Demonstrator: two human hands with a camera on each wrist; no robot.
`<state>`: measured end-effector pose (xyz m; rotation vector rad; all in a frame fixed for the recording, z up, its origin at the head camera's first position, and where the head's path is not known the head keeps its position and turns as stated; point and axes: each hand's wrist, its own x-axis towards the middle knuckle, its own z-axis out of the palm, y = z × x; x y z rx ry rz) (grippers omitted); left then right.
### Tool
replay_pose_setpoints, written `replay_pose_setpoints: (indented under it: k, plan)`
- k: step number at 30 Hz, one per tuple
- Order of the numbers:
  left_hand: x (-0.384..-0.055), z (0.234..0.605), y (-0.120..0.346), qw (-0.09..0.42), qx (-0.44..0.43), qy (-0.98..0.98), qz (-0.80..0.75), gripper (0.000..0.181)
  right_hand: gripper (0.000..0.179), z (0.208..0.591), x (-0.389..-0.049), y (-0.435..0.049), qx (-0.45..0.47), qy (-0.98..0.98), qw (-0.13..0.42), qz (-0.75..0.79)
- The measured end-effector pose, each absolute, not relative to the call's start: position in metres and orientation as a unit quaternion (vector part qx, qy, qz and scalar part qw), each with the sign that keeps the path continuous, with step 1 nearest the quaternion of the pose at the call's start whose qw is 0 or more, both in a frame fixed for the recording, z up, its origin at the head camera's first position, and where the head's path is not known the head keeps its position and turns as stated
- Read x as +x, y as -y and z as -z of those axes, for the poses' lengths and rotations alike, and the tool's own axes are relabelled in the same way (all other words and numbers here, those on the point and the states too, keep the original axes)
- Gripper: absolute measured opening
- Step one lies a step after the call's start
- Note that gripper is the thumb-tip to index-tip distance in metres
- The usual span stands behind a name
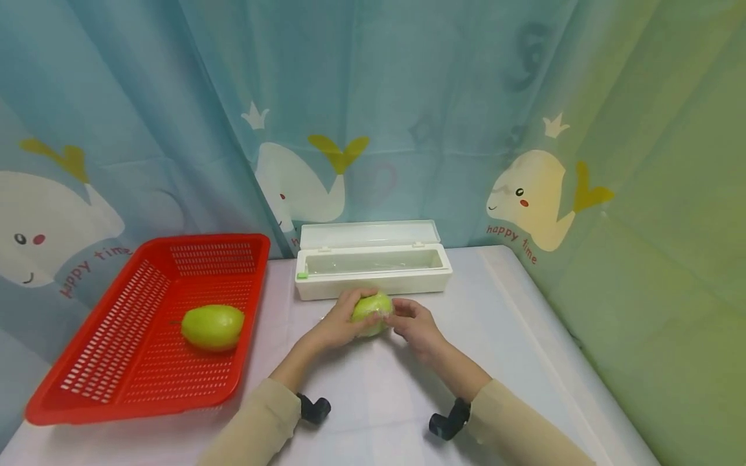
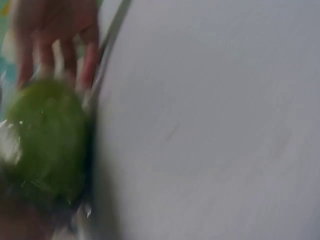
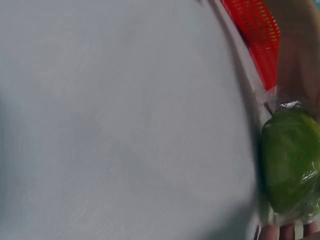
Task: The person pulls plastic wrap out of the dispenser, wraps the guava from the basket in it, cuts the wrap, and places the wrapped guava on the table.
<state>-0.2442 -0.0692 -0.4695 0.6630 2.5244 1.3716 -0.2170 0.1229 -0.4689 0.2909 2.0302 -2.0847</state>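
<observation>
A green pear wrapped in clear cling film sits in the middle of the table. My left hand grips it from the left, fingers over the far side and thumb on the near side. At its right end, my right hand touches the film; the left wrist view, blurred, shows this hand's fingers stretched toward the pear. Shiny film creases cover the pear in the right wrist view. Just behind the hands stands a white cling film box, its lid raised.
On the left, a red plastic basket holds another green pear, stem pointing left. A green slider sits at the box's left end. Blue curtain hangs behind the table, green curtain along its right side.
</observation>
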Motion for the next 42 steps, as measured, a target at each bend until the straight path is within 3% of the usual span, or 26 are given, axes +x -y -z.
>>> replay_pose_setpoints:
  k: [9,17,26,31,36,42]
  plan:
    - [-0.240,0.471,0.052,-0.024,0.155,-0.856,-0.493,0.023,0.071,0.467,-0.223,-0.116,0.104,-0.652,0.147,0.736]
    - [-0.234,0.470,0.045,-0.107,0.081,-0.850,-0.509,0.020,0.062,0.469,-0.222,-0.114,0.073,-0.650,0.148,0.742]
    - [-0.227,0.440,0.044,-0.123,0.104,-0.811,-0.563,0.028,0.064,0.446,-0.212,-0.100,-0.001,-0.714,0.062,0.698]
    - [-0.223,0.419,0.047,-0.131,0.093,-0.789,-0.593,0.033,0.066,0.433,-0.209,-0.097,-0.035,-0.653,0.100,0.750]
    - [-0.220,0.410,0.054,-0.082,0.048,-0.700,-0.708,0.041,0.062,0.428,-0.207,-0.100,-0.004,-0.588,0.092,0.803]
    - [-0.207,0.422,0.069,-0.121,0.057,-0.666,-0.734,0.041,0.047,0.421,-0.208,-0.112,0.031,-0.536,0.039,0.843]
